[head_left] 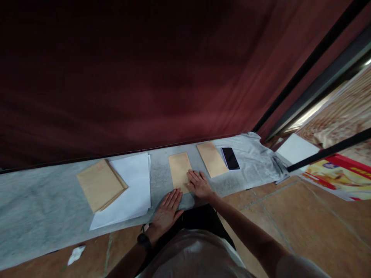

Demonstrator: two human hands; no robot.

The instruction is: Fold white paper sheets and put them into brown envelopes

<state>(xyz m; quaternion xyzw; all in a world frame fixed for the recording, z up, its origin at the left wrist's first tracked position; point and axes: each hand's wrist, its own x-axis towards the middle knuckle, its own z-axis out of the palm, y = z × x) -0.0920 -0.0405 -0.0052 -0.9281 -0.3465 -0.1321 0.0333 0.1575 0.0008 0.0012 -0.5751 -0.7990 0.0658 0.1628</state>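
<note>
Shirt: closest thing to the camera, bunched at the bottom of the view, with my dark pants just past it.
Left hand: open and flat, nothing gripped, fingertips at the near-left corner of the tan envelope. Dark watch on that wrist, fwiw.
Right hand: also open, fingers laid over the right edge, toward the near end. Can't tell how hard I'm pressing with either one, tbh.
Tan envelope: flat on the grey cloth, pretty much straight ahead of me. Long axis runs away from my body, far end leaning a bit left. So most of it sits beyond my fingertips, ahead and slightly left of the right hand. That hand is nearer its middle; the left only gets the close end.
Second envelope: off to the right with bare cloth between, leaning left more strongly.
Phone: right beside that one, screen dark. Can't tell if they touch.
White sheets: over on my left, with an envelope stack lying partly on top, turned askew.
</note>
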